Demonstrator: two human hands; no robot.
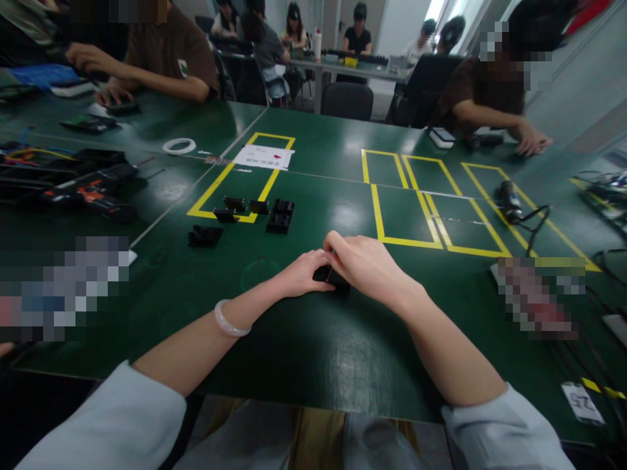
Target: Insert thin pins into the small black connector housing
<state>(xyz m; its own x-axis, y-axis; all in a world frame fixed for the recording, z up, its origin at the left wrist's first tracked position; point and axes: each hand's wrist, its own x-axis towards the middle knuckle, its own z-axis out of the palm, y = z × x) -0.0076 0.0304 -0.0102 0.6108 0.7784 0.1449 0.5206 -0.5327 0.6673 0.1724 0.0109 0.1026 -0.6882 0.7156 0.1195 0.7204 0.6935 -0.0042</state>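
Observation:
Both my hands meet over a small black part (339,282) on the green table, and my fingers cover most of it. My left hand (308,271) grips its left side, thumb in front. From above, my right hand (360,261) closes on the same part with bent fingers; its exact kind is hidden. Ahead and to the left stand several thin black plates (234,203) at one end of a yellow tape outline. Beside them sit a black block with recesses (281,215) and another low black piece (204,235).
Yellow tape outlines (409,244) mark the table (392,352). A white paper sheet (264,158) and a tape roll (179,145) lie farther back. At left are orange-black tools (93,196); at right, a black device with a cable (509,201). Co-workers (171,52) sit across the table.

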